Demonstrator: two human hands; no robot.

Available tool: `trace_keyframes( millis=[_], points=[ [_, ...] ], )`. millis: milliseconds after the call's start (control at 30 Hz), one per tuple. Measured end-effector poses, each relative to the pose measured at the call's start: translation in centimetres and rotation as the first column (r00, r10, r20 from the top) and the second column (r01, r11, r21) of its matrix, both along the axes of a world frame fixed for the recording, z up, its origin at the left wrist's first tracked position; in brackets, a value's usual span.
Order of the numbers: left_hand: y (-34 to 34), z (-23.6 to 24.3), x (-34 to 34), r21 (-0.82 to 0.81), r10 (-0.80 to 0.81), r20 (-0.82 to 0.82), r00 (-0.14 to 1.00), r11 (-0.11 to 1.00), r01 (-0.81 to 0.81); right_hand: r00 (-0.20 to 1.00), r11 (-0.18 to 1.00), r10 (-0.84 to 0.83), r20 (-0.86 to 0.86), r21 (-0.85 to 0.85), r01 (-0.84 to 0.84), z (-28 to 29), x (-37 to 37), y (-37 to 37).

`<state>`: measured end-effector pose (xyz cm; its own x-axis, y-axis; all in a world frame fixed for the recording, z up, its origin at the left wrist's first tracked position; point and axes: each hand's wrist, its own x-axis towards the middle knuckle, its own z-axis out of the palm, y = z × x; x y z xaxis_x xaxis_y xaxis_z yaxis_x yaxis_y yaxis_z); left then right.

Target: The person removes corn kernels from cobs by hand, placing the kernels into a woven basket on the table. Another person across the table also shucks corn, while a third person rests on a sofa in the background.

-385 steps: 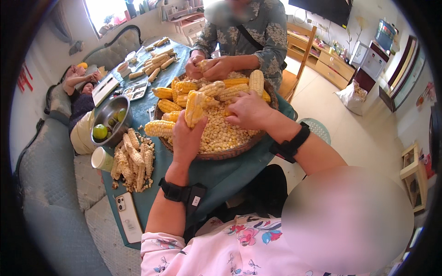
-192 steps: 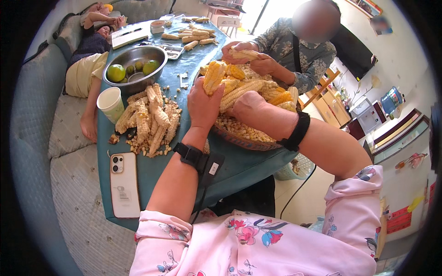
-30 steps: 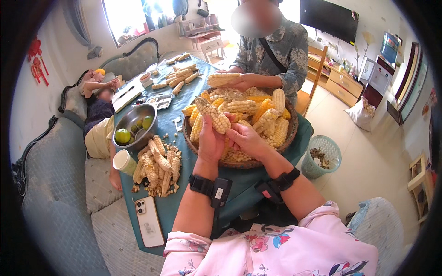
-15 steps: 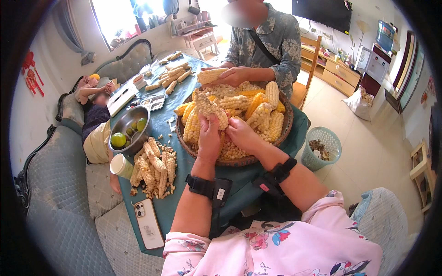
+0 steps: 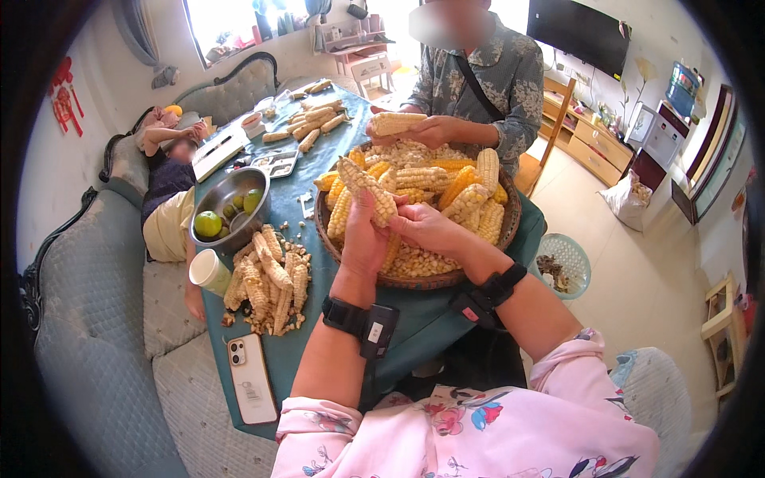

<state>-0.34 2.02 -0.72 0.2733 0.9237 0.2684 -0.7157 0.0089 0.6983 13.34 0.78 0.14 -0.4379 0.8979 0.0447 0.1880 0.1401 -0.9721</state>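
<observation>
An ear of pale corn, partly stripped of kernels, leans up and to the left in my left hand, whose fingers wrap its lower part. My right hand is closed against the lower right side of the same ear, its fingertips partly hidden. Both hands are over the near side of a round woven basket. Yellow and whitish ears fill it, with loose kernels beneath them. Across the basket, another person's hands hold a pale ear.
Left of the basket, bare cobs lie heaped on the green tablecloth. Around them are a paper cup, a phone and a metal bowl of green fruit. A plastic basket stands on the floor at right. Someone lies on the sofa.
The whole view has shifted slightly. The ear in my hands has turned, its tip now pointing further left, and my right hand sits closer against its lower end.
</observation>
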Motion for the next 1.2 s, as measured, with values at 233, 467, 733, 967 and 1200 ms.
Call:
trace_keyframes(
  millis=[233,467,733,967,1200],
  points=[
    [0.3,-0.3,-0.3,-0.021,-0.047,0.033,0.998,0.999,0.048,0.991,0.988,-0.007,-0.135,-0.151,-0.014,0.8,0.3,-0.2],
    [-0.1,0.2,0.2,-0.007,0.010,-0.006,1.000,1.000,-0.010,0.981,0.962,-0.140,0.134,0.251,0.103,-0.6,-0.4,0.2],
    [0.0,0.0,0.0,-0.053,0.023,0.079,0.997,0.998,-0.019,0.991,0.994,-0.064,-0.115,0.078,0.073,-0.3,-0.4,-0.7],
    [-0.5,0.5,-0.1,-0.021,0.088,0.015,0.996,0.996,-0.088,0.990,0.997,-0.071,-0.122,-0.017,0.069,0.8,-0.3,-0.9],
    [-0.9,0.8,0.1,0.015,-0.008,0.015,1.000,1.000,0.007,0.960,0.978,-0.140,-0.241,-0.185,0.096,0.8,-0.7,-0.7]
  ],
)
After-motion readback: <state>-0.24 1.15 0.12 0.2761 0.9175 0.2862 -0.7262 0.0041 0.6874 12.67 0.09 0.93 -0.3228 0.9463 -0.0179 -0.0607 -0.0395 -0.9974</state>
